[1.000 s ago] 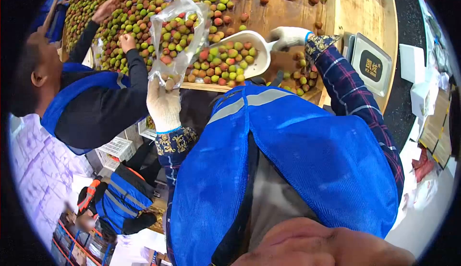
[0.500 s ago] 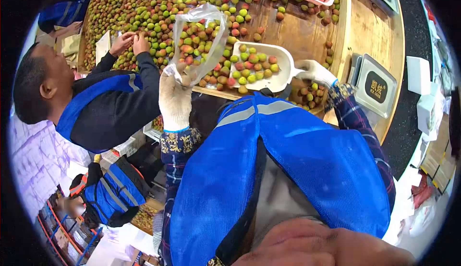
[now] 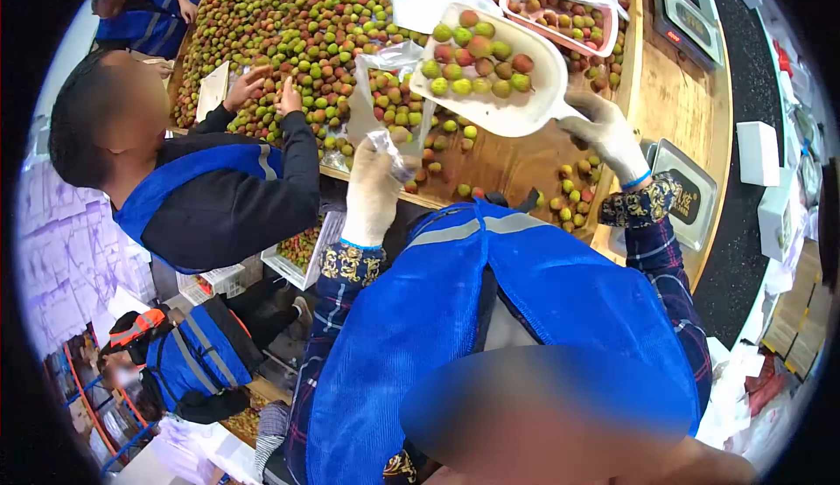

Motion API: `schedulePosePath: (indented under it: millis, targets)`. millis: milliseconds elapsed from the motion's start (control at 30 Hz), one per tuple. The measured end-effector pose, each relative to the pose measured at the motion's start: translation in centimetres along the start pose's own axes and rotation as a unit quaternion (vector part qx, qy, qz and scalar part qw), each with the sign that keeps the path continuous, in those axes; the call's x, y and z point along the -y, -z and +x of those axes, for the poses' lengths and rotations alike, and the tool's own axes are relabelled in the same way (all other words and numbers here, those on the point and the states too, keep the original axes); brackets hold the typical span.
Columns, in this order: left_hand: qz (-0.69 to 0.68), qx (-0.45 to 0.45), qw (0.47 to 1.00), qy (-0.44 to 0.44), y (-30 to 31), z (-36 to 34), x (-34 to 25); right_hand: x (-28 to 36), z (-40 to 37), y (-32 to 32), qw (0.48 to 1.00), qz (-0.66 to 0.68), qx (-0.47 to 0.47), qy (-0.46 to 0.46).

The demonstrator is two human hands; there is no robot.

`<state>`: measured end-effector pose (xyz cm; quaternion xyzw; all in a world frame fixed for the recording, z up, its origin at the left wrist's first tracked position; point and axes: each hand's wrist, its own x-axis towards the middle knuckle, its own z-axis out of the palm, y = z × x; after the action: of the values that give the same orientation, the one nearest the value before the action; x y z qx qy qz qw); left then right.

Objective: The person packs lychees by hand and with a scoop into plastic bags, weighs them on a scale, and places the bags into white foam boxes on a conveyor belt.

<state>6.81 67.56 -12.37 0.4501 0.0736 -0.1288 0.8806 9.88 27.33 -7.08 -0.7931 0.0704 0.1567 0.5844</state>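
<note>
My left hand (image 3: 372, 189), in a white knit glove, grips the gathered edge of a clear plastic bag (image 3: 363, 118), whose mouth spreads above the fruit. In my gloved right hand (image 3: 605, 137) is the handle of a white plastic scoop (image 3: 516, 122). Several red and green lychees (image 3: 479, 47) lie in the scoop, which is raised over the table close to the right of the bag. Loose lychees (image 3: 306, 39) are heaped beyond and left of the bag.
A pink basket (image 3: 611, 43) of lychees with white sheeting stands at the back right. Metal scales (image 3: 687, 196) sit on the wooden ledge at right. A co-worker in a blue vest (image 3: 210, 188) works close on my left. Another person (image 3: 144, 13) is farther back.
The scoop with lychees has risen off the table and moved away from my body. My left hand and the bag have shifted right and slightly nearer. The co-worker's hands have moved apart.
</note>
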Motion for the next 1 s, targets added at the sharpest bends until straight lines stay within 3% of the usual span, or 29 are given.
schedulePosePath:
  millis: [67,167,300,367,433,500,567,633,733,800,900,933,1000]
  targets:
    - [-0.002,-0.002,1.0,-0.01,-0.3,0.0,0.3,2.0,0.8,-2.7,0.997,-0.074,0.002,0.024]
    - [0.01,-0.004,1.0,-0.012,-0.8,-0.1,-0.6,2.7,2.2,-7.8,0.952,-0.248,-0.036,0.174]
    - [0.031,0.002,0.999,-0.019,-2.3,-0.7,-2.2,2.1,2.4,-11.8,0.914,-0.305,-0.051,0.262]
    - [0.022,-0.001,1.0,-0.019,-2.1,-0.9,-1.9,2.9,2.0,-11.5,0.902,-0.348,-0.039,0.251]
    - [0.001,-0.051,0.997,-0.063,-0.3,-0.6,-1.1,1.9,2.1,-9.3,0.901,-0.307,-0.085,0.296]
    - [-0.015,-0.03,0.996,-0.082,2.0,-0.4,-0.8,2.2,1.8,-5.5,0.945,-0.233,-0.091,0.209]
    - [-0.023,-0.004,0.996,-0.081,3.0,-0.3,-1.1,0.9,2.5,-1.0,0.954,-0.205,-0.124,0.178]
    - [-0.033,-0.003,0.996,-0.084,2.9,-0.3,-1.7,-1.4,4.4,4.0,0.963,-0.233,-0.116,0.066]
    - [-0.034,0.0,0.995,-0.097,3.7,0.0,-1.7,-4.5,5.8,9.6,0.966,-0.247,-0.075,-0.008]
    - [-0.023,-0.04,0.993,-0.112,3.1,-0.2,-2.6,-6.9,7.2,11.9,0.956,-0.278,0.002,-0.092]
    - [-0.045,-0.025,0.989,-0.136,5.8,-0.2,-3.2,-7.9,9.2,12.9,0.954,-0.26,0.025,-0.146]
    - [-0.052,-0.07,0.986,-0.141,5.5,-0.2,-3.7,-7.5,9.7,12.6,0.953,-0.262,0.06,-0.14]
    - [-0.071,-0.073,0.983,-0.155,7.6,0.3,-4.2,-8.2,11.8,11.1,0.952,-0.27,0.105,-0.104]
